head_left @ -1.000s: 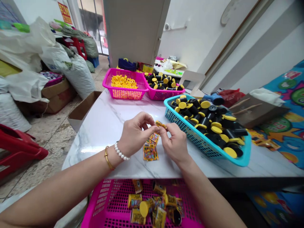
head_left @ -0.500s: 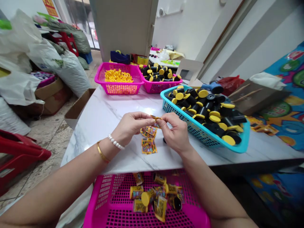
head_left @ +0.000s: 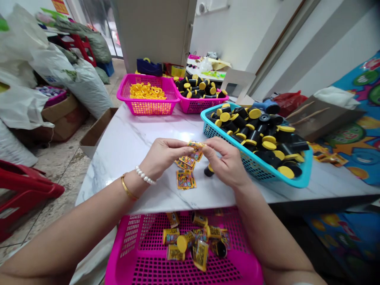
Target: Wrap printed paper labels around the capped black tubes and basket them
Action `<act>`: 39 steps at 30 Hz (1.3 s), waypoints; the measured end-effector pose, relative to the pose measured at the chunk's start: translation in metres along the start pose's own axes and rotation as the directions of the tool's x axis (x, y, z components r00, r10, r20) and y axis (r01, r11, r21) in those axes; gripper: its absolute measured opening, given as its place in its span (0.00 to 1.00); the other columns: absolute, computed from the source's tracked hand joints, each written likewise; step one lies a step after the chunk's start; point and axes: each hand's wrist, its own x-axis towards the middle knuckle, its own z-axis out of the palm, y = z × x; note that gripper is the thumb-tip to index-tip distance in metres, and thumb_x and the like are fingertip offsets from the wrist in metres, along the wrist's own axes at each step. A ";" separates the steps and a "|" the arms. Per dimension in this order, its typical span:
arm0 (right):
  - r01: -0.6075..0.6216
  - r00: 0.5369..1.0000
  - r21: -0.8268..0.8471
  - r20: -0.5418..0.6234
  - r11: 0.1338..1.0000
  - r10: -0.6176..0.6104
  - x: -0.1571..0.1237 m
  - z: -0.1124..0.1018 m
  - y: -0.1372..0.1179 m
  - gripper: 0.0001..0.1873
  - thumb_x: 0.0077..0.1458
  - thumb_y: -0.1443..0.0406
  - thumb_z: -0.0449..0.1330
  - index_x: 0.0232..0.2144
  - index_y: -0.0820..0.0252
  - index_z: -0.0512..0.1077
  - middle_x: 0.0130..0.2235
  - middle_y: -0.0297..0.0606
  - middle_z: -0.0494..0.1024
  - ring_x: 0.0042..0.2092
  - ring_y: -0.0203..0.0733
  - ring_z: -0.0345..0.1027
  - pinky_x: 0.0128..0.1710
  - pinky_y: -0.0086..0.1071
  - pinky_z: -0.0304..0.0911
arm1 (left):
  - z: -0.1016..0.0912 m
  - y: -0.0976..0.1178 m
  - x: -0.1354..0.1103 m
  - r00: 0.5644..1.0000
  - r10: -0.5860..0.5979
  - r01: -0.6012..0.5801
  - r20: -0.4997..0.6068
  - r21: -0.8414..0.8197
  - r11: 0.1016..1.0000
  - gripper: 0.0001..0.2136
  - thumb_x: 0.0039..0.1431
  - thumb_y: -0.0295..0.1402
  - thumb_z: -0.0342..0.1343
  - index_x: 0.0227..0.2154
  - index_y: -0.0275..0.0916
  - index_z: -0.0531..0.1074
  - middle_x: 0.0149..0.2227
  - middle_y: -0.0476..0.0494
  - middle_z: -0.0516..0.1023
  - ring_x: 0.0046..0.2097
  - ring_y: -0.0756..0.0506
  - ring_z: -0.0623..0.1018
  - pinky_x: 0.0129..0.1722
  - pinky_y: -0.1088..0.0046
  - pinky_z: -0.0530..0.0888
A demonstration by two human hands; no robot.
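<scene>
Between my two hands is a small printed yellow label sleeve (head_left: 196,150), gripped at both sides above the table. My left hand (head_left: 166,156), with a pearl bracelet at the wrist, pinches its left edge. The fingers of my right hand (head_left: 224,160) are closed on its right edge. Below them lie more yellow labels (head_left: 185,180) in small piles on the white marbled table (head_left: 148,194). A black container with a yellow rim (head_left: 209,170) stands by my right hand, partly covered by it.
A turquoise basket (head_left: 255,168) of black containers with yellow caps stands at the right. Behind are a pink basket of yellow rings (head_left: 148,109) and another pink basket of black containers (head_left: 204,106). Below the table edge, a pink basket (head_left: 118,253) holds several labelled containers.
The label has been turned so that its printed face shows more fully. My right hand has shifted slightly right, uncovering more of the black container.
</scene>
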 end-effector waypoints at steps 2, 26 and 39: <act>-0.011 0.997 -0.088 0.080 0.996 0.018 -0.008 -0.017 -0.001 0.14 0.58 0.59 0.58 0.46 0.56 0.72 0.45 0.42 0.74 0.43 0.44 0.69 0.44 0.39 0.66 | -0.002 -0.001 0.003 0.998 -0.051 0.051 -0.041 -0.005 0.999 0.09 0.45 0.37 0.67 0.25 0.37 0.80 0.19 0.49 0.74 0.21 0.54 0.66 0.19 0.77 0.61; 0.109 0.977 -0.737 0.202 0.667 0.063 -0.044 0.003 0.026 0.19 0.64 0.63 0.50 0.52 0.69 0.69 0.38 0.47 0.74 0.39 0.47 0.69 0.37 0.36 0.67 | -0.003 -0.009 0.009 0.959 -0.246 0.283 0.143 -0.425 0.860 0.06 0.50 0.29 0.65 0.27 0.30 0.75 0.23 0.47 0.72 0.20 0.58 0.62 0.16 0.82 0.51; -0.166 0.984 -0.294 -0.105 0.941 0.141 -0.045 0.011 0.027 0.16 0.57 0.63 0.57 0.46 0.62 0.75 0.37 0.44 0.77 0.36 0.45 0.71 0.38 0.39 0.69 | -0.001 -0.010 0.011 0.962 -0.220 0.272 0.162 -0.484 0.832 0.06 0.50 0.26 0.64 0.27 0.29 0.73 0.23 0.49 0.70 0.19 0.59 0.63 0.15 0.85 0.54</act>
